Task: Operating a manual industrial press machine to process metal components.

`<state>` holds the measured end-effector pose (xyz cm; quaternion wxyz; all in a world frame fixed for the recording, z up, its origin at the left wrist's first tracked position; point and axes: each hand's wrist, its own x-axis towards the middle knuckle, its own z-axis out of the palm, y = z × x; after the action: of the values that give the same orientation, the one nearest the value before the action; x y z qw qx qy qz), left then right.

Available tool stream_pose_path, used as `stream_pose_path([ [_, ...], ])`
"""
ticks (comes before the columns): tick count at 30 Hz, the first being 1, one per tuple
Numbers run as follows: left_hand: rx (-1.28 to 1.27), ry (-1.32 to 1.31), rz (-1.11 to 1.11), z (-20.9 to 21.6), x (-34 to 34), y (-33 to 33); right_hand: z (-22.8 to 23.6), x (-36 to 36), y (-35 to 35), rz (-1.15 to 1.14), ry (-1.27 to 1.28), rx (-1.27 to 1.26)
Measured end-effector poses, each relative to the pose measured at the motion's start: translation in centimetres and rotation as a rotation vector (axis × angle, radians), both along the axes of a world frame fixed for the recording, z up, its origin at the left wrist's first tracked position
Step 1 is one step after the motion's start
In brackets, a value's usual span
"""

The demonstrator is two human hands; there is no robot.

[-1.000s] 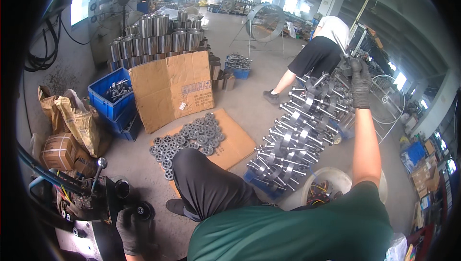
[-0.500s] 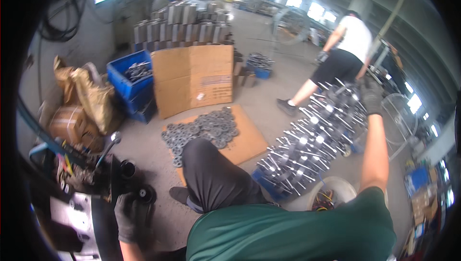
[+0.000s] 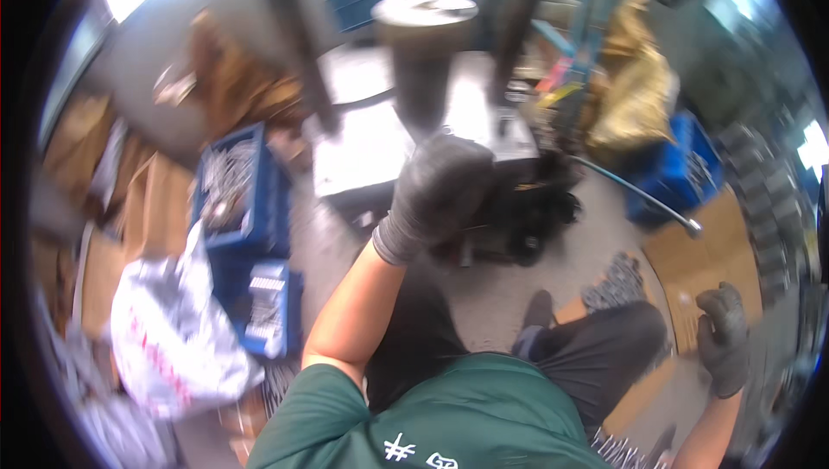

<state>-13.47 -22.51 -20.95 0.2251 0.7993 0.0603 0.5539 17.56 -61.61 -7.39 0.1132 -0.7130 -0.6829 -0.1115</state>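
Note:
My left hand (image 3: 440,184), in a dark grey work glove, is in front of a press-like machine, near the foot of its central metal column (image 3: 423,72). Motion blur hides its fingers and whatever they may touch. Pale, shiny metal plates form the machine's bed (image 3: 358,145) beside that hand. Off to the right, my right hand (image 3: 724,339), gloved the same way, hangs in the air with its fingers curled in. Whether it holds a small part is too blurred to make out. Behind it stands an upright cardboard sheet (image 3: 712,249).
Blue crates (image 3: 259,231) with metal parts stand on the left, next to a white plastic bag (image 3: 168,339). A lever with a knob (image 3: 691,227) juts out right of the machine. Grey metal rings (image 3: 615,283) lie on cardboard beyond my knee. A tan sack (image 3: 635,89) leans behind.
My view has swung left from the rack of shiny bolt-like parts to the machine. My right hand has come away from those parts; my left is now before the column.

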Motion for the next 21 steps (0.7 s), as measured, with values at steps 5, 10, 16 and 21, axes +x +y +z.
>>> stream_pose_path([
  [5,-0.66,-0.428,0.435,-11.3,-15.9,0.0,-9.5,3.2,13.4,0.177,0.209,-0.344],
  [10,-0.919,0.381,1.017,-34.2,-32.0,-11.4,-27.2,8.2,24.4,0.093,0.705,-0.643],
  [16,-1.353,1.115,1.082,-40.9,-35.7,-31.4,-27.4,4.3,27.7,-0.077,0.66,-1.32],
  [21,-1.617,1.303,1.192,-42.3,-36.6,-38.5,-36.3,11.4,32.6,0.049,0.521,-0.782],
])
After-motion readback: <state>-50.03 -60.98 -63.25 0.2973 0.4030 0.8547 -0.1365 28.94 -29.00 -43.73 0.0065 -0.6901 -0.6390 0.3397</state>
